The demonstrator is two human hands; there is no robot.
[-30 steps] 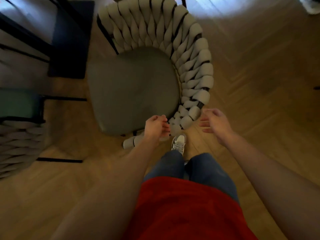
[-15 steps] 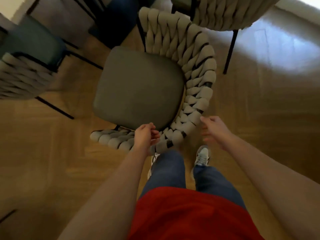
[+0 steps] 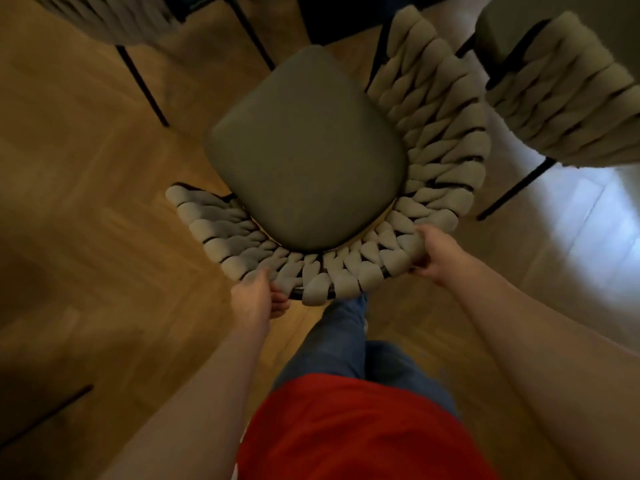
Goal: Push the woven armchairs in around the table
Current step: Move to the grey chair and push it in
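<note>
Three woven armchairs show on the wooden floor (image 3: pixel 86 209): one armchair at upper left (image 3: pixel 114 19), the middle armchair (image 3: pixel 304 161) at frame centre, another armchair at upper right (image 3: pixel 568 98). Two hands hold the middle one's curved back. The left hand (image 3: pixel 256 297) curls around the rim at lower centre-left; the right hand (image 3: pixel 434 254) clasps the rim at centre-right. Both are closed on the weave.

Woven armchair (image 3: pixel 429 140), gray seat, upright; approx. 2 more behind.

Armchair (image 3: pixel 304 150) ahead — second armchair (image 3: pixel 571 98) right, third armchair (image 3: pixel 114 15) behind-left.
</note>
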